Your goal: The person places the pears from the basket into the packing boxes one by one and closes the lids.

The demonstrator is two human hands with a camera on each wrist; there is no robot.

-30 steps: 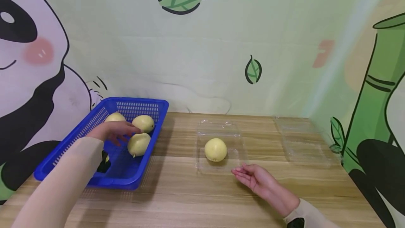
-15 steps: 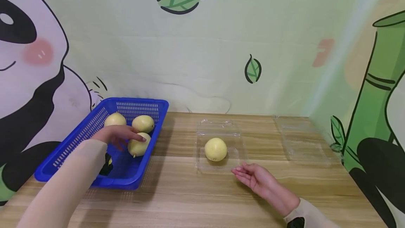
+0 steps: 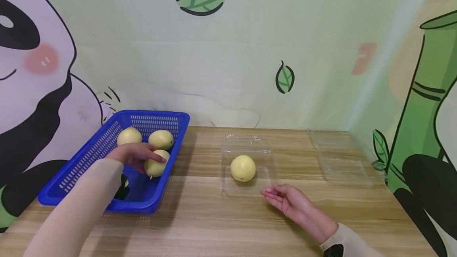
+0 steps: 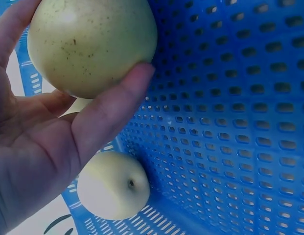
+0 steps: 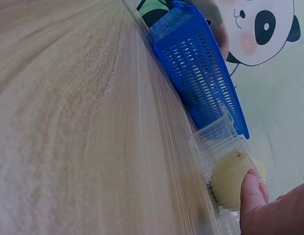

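In the blue basket, my left hand (image 3: pixel 137 155) has its thumb and fingers around a pale yellow pear (image 3: pixel 156 165). The left wrist view shows this speckled pear (image 4: pixel 93 44) between thumb and fingers, with another pear (image 4: pixel 113 185) beyond it. Two more pears, one at the back left (image 3: pixel 129 135) and one at the back right (image 3: pixel 161 140), lie near the held one. My right hand (image 3: pixel 285 199), fingers loosely extended, is at the near right corner of a clear plastic box (image 3: pixel 228 187); whether it touches the box I cannot tell. A single pear (image 3: pixel 243 168) sits in that box.
The blue basket (image 3: pixel 143 207) stands on the left of the wooden table (image 3: pixel 214 225). Another clear plastic container (image 3: pixel 342 162) lies at the back right. A printed cloth backdrop (image 3: pixel 232 50) rises behind the table's far edge.
My left hand has moved slightly right and down over the nearest pear, and its fingers have closed around it. The right hand has stayed in place.
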